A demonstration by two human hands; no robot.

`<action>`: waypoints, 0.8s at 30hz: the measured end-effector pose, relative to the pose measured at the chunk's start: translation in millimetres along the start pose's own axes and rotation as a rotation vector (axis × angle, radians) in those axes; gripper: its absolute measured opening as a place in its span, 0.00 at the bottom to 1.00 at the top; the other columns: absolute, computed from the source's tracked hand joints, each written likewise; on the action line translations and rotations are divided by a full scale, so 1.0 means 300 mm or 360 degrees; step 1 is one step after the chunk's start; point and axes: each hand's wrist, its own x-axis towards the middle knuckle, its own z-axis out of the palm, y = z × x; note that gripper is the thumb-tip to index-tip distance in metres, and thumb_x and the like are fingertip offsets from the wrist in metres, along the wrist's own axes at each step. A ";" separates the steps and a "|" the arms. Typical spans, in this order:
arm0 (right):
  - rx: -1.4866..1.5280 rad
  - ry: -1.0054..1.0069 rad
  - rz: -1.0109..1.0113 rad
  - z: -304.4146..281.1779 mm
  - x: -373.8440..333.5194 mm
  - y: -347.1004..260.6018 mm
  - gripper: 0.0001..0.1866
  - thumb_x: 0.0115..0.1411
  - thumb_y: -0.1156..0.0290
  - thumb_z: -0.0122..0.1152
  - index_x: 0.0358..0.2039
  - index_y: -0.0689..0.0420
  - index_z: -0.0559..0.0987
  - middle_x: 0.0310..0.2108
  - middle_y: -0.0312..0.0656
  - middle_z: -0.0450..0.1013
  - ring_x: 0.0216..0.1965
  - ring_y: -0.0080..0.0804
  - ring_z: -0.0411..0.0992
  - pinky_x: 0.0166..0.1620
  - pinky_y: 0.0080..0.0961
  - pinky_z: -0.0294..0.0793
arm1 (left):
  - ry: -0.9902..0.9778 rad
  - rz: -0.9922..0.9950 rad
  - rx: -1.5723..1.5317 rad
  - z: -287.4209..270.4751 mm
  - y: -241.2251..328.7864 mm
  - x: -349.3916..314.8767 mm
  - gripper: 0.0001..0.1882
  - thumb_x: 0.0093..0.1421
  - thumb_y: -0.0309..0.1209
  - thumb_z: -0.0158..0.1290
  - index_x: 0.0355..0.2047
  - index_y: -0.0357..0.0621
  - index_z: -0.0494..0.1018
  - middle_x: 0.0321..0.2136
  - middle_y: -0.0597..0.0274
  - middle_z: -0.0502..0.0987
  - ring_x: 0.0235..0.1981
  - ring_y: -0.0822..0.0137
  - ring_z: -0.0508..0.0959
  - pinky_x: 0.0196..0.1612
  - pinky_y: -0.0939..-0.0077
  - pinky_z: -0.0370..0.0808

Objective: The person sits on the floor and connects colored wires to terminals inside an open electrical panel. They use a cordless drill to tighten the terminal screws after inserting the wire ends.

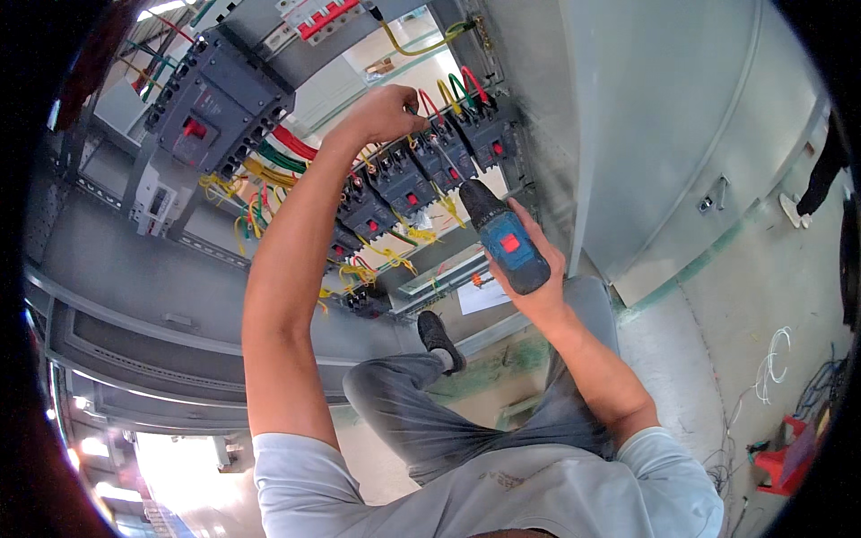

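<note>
My right hand (549, 291) grips a blue-and-black cordless drill (504, 235). From its chuck a long thin bit slants up and left to the terminals of a row of dark circuit breakers (401, 186) with red toggles. Above that row, my left hand (384, 115) has its fingers curled together beside a red wire (431, 104). What its fingertips hold is hidden. Yellow, green and red wires loop into the terminals just right of it. My left forearm passes over part of the breaker row.
A larger breaker (215, 103) sits upper left in the grey cabinet, near a small white meter (160, 199). Tied yellow wires (395, 260) hang below the row. A cabinet door (664, 134) stands at right. Cables (773, 363) and a red stool-like item (785, 457) lie on the floor.
</note>
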 end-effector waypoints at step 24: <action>-0.0432 -0.0212 0.0008 -0.006 0.180 -0.199 0.39 0.47 0.80 0.70 0.64 0.60 0.73 0.47 0.58 0.80 0.51 0.47 0.81 0.53 0.31 0.76 | 0.0046 -0.0041 -0.0009 0.014 -0.002 -0.007 0.23 0.51 0.48 0.65 0.35 0.40 0.81 0.33 0.46 0.83 0.37 0.48 0.82 0.42 0.55 0.77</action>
